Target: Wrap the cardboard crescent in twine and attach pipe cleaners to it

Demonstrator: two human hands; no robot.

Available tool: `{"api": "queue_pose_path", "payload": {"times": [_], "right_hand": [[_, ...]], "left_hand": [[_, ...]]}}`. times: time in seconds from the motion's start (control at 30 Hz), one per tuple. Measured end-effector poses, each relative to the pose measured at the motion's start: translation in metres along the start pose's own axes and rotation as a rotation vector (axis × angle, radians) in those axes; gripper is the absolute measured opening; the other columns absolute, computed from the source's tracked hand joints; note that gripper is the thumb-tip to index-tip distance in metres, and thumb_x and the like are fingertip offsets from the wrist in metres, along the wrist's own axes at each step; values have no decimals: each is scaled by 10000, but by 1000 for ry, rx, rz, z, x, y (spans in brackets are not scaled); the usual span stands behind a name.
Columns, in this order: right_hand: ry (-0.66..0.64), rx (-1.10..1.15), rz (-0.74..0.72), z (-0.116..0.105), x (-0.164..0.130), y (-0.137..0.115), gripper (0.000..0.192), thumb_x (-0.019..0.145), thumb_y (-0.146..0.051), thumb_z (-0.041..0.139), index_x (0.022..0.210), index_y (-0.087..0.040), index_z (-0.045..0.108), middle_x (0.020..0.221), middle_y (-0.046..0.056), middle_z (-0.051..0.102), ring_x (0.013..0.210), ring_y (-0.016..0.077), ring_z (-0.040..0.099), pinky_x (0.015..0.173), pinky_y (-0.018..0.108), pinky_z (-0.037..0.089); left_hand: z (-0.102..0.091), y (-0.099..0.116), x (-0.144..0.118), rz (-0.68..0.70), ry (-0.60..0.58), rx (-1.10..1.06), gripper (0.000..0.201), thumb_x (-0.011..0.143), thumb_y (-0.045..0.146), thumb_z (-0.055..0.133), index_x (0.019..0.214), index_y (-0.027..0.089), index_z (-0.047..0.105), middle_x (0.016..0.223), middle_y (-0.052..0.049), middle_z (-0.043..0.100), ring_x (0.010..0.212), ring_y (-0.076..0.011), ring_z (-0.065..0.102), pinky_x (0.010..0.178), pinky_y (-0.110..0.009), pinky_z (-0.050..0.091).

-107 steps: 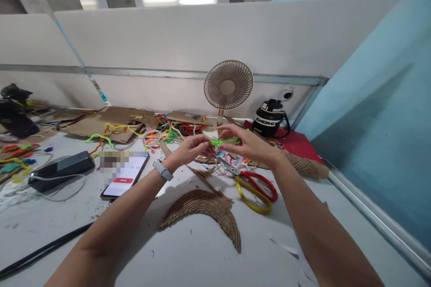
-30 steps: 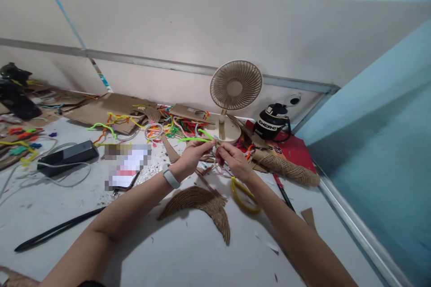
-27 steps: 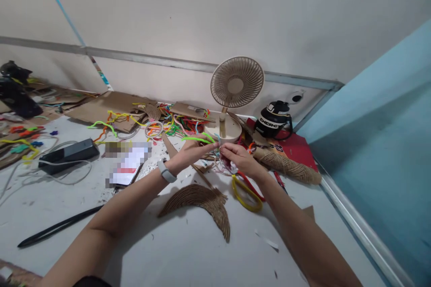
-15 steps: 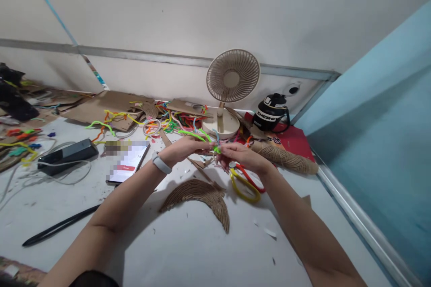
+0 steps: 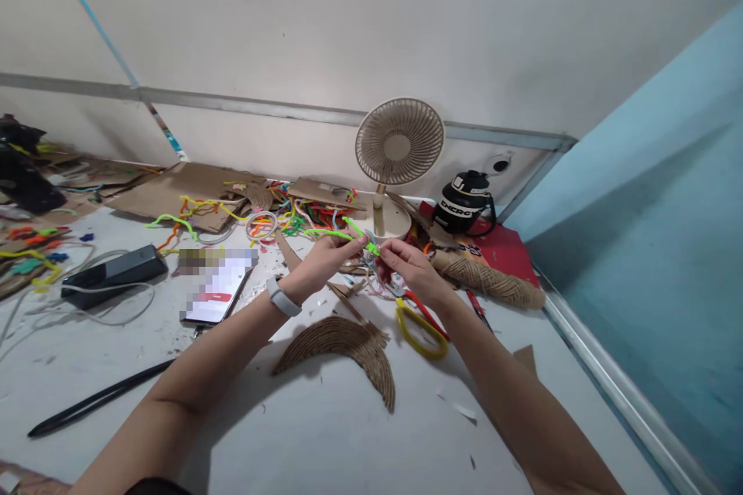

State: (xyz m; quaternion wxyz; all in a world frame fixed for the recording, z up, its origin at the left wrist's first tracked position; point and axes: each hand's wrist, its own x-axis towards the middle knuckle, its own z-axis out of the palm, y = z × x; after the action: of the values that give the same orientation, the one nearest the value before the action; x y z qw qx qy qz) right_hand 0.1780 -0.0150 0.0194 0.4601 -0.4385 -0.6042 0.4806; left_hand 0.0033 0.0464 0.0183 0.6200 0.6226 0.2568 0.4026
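My left hand (image 5: 330,254) and my right hand (image 5: 402,263) meet above the white table (image 5: 325,433), and both pinch a bright green pipe cleaner (image 5: 330,233). Its free ends stick out to the left and upward from my left fingers. A grey band sits on my left wrist (image 5: 281,296). Below my right hand lie scissors with red and yellow handles (image 5: 419,322). A curved piece of corrugated cardboard (image 5: 348,346) lies in front of my hands.
A small beige fan (image 5: 398,145) stands behind my hands, a black jug (image 5: 463,204) to its right. Coloured pipe cleaners and cardboard scraps (image 5: 232,209) litter the back. A phone (image 5: 219,290), a black power bank (image 5: 114,274) and a black stick (image 5: 96,400) lie left.
Earlier the green pipe cleaner was held stretched between both hands. Now my hands are pinched close together and its ends stick out to the left. The view has shifted slightly.
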Motion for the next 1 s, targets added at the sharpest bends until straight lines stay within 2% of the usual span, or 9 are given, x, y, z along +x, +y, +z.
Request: {"api": "queue_pose_path", "payload": {"times": [0.13,0.23,0.33,0.47,0.63,0.73,0.83,0.9,1.0], "right_hand": [[178,-114,-59,7,3,1,403,835,-598,568,785,-203,510,601,-37,536,533,113,492,530,253,402],[246,-142,-79,7,4,3,436,839,-634,535,778,-203,512,585,-37,528,527,114,489,524,253,395],[250,-104,-83,6,4,4,474,856,-661,482,748,-201,515,590,-28,524,526,114,492,517,255,398],[186,-115,-93,10,4,7,448,862,-642,495,768,-204,509,606,-27,536,532,117,504,528,259,411],[246,-115,-112,16,4,11,407,858,-613,512,798,-210,503,625,-28,531,557,126,508,555,265,426],[269,-224,-122,12,3,11,377,885,-573,479,770,-214,487,609,-34,496,541,119,459,533,256,384],[209,-385,-138,5,0,6,350,912,-511,449,725,-216,456,566,-49,427,509,108,377,495,247,313],[81,-435,-116,1,-2,0,338,906,-491,464,716,-212,459,567,-54,399,508,103,349,481,242,283],[-154,-392,-21,-3,-5,-9,346,889,-500,488,709,-205,469,586,-54,405,495,93,348,464,236,280]], "left_hand": [[1,-4,1,55,-12,60,433,723,570,692,762,142,641,754,-17,574,749,-137,500,716,-253,404],[3,-2,0,63,-15,66,429,727,569,687,738,145,624,740,-14,563,746,-137,493,717,-254,405],[5,1,-2,66,53,34,415,752,553,669,706,147,598,712,-4,534,720,-124,478,715,-248,400],[7,1,-2,61,112,3,402,757,534,666,692,146,586,704,-3,531,702,-118,466,698,-244,390],[8,-1,-1,107,56,33,425,748,562,658,689,151,570,700,5,520,694,-117,460,680,-246,381],[5,1,-1,112,-3,87,418,743,553,666,699,148,572,689,11,515,681,-113,450,659,-243,372],[-2,5,0,39,-110,150,397,749,523,669,695,138,590,657,13,515,644,-109,439,616,-243,351],[-8,8,-1,-31,-220,209,382,739,495,689,663,131,600,625,15,515,615,-105,434,597,-245,343],[-17,13,-1,-130,-399,251,347,715,441,733,626,125,620,607,7,545,604,-105,458,595,-248,355]]}}
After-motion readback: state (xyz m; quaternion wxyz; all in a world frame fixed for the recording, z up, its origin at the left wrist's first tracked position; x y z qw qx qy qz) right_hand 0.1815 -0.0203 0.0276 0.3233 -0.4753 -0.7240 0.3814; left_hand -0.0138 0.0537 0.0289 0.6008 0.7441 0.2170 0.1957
